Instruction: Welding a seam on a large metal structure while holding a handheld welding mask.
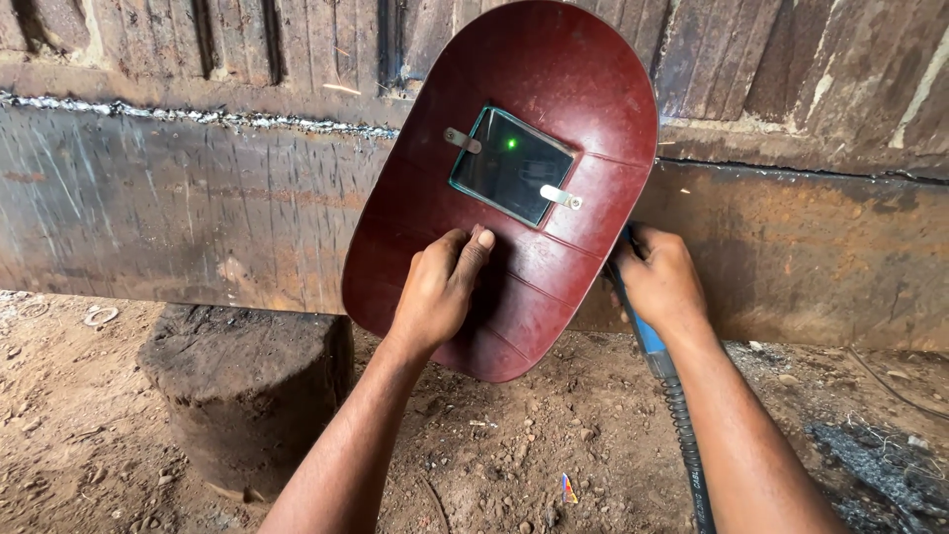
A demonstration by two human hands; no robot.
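Item one: left hand, fingers and thumb closed on the inner face of a dark red hand-held welding shield, the thumb pointing up toward the viewing pane; the grip sits low on the shield, so most of the oval body stands above and to either side of it, tilted with its top leaning to the right. Item two: dark rectangular viewing window, set above the left grip, held by two small metal clips, a green point of light showing in the glass. Item three: right hand, wrapped shut around a blue-handled welding electrode holder, just to the right of the shield's lower edge; the working tip of the holder is hidden behind the shield and hand. Item four: ribbed grey cable, running down from below the right grip alongside the forearm to the lower edge of view. Item five: long rusted steel plate, standing directly behind both grips, spanning the view, with a rough weld bead along its upper edge to the left of the shield. Item six: dark wooden stump, below and to the left of the left grip, under the plate's lower edge. Item seven: dirt ground with small stones and debris, beneath both forearms.
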